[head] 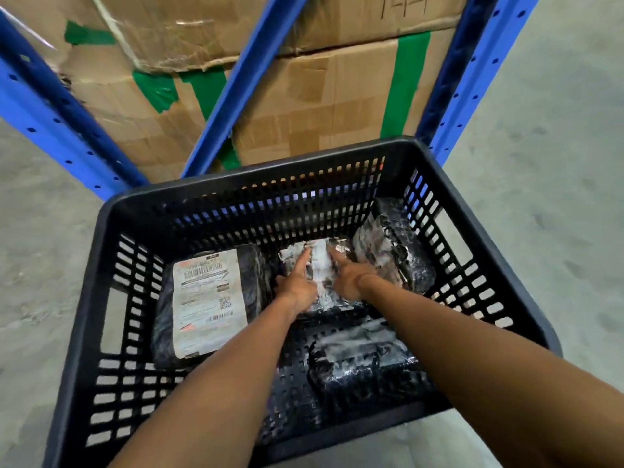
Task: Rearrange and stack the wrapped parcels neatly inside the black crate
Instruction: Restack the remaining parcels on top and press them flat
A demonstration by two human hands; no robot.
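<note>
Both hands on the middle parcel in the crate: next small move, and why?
Probably slide the middle parcel left, flush against the labelled parcel. Left hand and right hand rest flat on it, fingers spread, and it sits skewed between that one and the tilted parcel by the crate wall.

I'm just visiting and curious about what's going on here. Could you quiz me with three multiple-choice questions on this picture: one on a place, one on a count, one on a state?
1. Where does the parcel with the big white label lie?
A. left side of the crate
B. on the floor
C. on the shelf

2. How many wrapped parcels show in the crate?
A. one
B. four
C. nine

3. What are the hands doing?
A. hanging outside the crate
B. both on the middle parcel
C. lifting a cardboard box

Answers: 1 A, it rests by the left wall. 2 B, four bundles are visible. 3 B, the left hand and right hand touch the middle parcel.
</note>
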